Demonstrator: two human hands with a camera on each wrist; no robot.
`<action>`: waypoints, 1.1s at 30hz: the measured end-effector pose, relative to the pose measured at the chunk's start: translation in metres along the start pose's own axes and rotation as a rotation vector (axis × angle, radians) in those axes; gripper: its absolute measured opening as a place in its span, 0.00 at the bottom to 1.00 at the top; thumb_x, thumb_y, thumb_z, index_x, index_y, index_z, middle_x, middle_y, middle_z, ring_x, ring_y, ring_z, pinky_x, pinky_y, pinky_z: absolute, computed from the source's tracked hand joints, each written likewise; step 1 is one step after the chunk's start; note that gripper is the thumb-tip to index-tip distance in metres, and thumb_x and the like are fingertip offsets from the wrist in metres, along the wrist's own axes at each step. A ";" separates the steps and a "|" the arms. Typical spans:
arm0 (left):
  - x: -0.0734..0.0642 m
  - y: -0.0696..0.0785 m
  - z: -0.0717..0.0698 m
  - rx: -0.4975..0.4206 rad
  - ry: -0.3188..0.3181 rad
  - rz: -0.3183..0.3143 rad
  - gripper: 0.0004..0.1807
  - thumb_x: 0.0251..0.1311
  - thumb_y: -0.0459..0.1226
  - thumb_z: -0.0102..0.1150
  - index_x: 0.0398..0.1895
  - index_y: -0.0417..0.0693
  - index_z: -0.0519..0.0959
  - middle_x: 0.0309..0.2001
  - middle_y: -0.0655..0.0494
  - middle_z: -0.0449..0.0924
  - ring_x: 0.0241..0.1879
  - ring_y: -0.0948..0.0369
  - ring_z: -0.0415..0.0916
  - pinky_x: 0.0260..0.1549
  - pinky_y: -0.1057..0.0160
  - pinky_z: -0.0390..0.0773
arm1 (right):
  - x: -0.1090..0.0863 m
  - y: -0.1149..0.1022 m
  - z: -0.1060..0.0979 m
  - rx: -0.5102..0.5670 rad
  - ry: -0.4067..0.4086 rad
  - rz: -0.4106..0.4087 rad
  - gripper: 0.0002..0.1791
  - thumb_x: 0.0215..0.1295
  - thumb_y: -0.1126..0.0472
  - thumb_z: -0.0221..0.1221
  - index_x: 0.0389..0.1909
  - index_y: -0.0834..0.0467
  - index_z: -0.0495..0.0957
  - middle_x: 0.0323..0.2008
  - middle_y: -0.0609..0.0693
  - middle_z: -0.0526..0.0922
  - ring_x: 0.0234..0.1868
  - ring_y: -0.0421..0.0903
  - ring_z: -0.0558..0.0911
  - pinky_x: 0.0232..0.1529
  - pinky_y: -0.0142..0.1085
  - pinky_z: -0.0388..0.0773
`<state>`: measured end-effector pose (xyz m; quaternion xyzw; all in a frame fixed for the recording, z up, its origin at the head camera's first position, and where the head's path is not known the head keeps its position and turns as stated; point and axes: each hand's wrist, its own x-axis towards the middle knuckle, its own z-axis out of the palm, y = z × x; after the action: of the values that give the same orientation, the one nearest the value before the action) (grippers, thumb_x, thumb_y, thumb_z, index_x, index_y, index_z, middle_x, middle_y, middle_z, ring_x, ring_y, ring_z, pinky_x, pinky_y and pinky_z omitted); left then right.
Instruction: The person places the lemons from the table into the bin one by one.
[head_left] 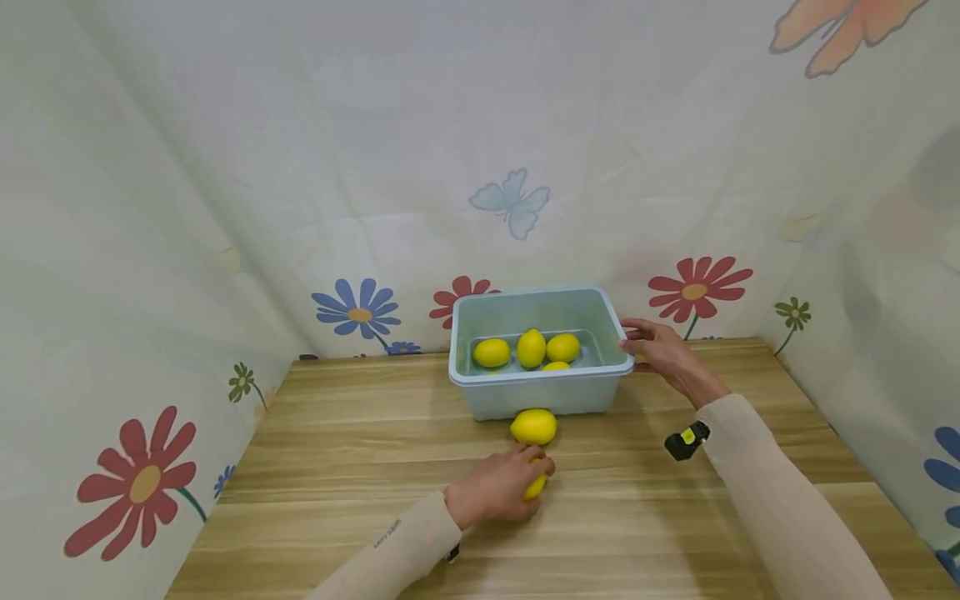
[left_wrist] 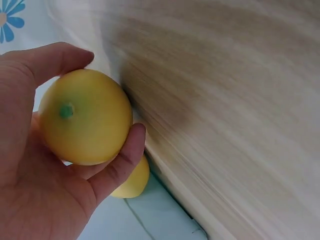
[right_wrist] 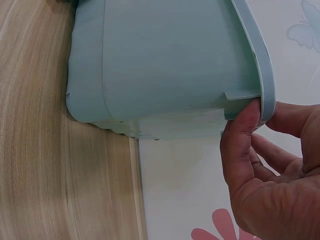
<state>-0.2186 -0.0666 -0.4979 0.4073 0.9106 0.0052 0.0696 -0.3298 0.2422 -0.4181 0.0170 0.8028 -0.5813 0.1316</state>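
A light blue plastic bin [head_left: 555,396] stands at the back of the wooden table, with several lemons [head_left: 492,352] inside. My left hand [head_left: 498,485] holds a lemon [left_wrist: 85,117] low over the tabletop, thumb on one side and fingers curled round the other. Just beyond that hand, another lemon [head_left: 534,427] lies on the table in front of the bin. At the bin's right end, my right hand [head_left: 670,354] pinches the rim [right_wrist: 267,80] between thumb and fingers, as the right wrist view shows.
Wood-grain tabletop [head_left: 360,442] extends around the bin and both hands. Behind and to the sides hangs a pale curtain [head_left: 360,167] printed with flowers and butterflies. The bin stands near the table's back edge.
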 end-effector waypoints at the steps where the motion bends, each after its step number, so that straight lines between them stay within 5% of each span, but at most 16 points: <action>1: 0.000 0.000 0.001 0.005 0.000 0.006 0.23 0.59 0.47 0.64 0.57 0.62 0.73 0.58 0.60 0.72 0.55 0.61 0.72 0.40 0.63 0.80 | 0.000 0.000 0.000 0.000 0.000 0.001 0.35 0.73 0.59 0.53 0.77 0.52 0.52 0.70 0.63 0.62 0.64 0.60 0.70 0.63 0.52 0.74; 15: -0.009 0.002 -0.007 0.031 0.011 0.076 0.18 0.58 0.46 0.63 0.52 0.61 0.75 0.56 0.61 0.74 0.51 0.62 0.72 0.36 0.67 0.78 | -0.001 -0.002 0.000 0.000 -0.003 0.004 0.35 0.73 0.59 0.52 0.78 0.52 0.51 0.71 0.63 0.61 0.65 0.62 0.69 0.60 0.48 0.77; 27: -0.018 0.007 -0.037 0.051 0.064 0.099 0.22 0.56 0.45 0.64 0.55 0.61 0.75 0.59 0.59 0.74 0.55 0.59 0.73 0.45 0.62 0.80 | 0.000 0.000 0.001 0.004 -0.009 0.008 0.35 0.74 0.59 0.51 0.78 0.52 0.51 0.71 0.64 0.61 0.66 0.63 0.68 0.62 0.50 0.75; 33: -0.022 0.005 -0.053 0.055 0.115 0.098 0.23 0.55 0.42 0.62 0.56 0.60 0.75 0.57 0.60 0.73 0.54 0.60 0.72 0.41 0.65 0.79 | 0.000 0.000 0.001 -0.003 -0.006 0.000 0.35 0.74 0.59 0.51 0.78 0.52 0.51 0.71 0.64 0.61 0.66 0.63 0.68 0.62 0.50 0.75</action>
<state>-0.2076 -0.0776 -0.4423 0.4519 0.8920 0.0068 0.0058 -0.3297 0.2413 -0.4181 0.0149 0.8033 -0.5802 0.1339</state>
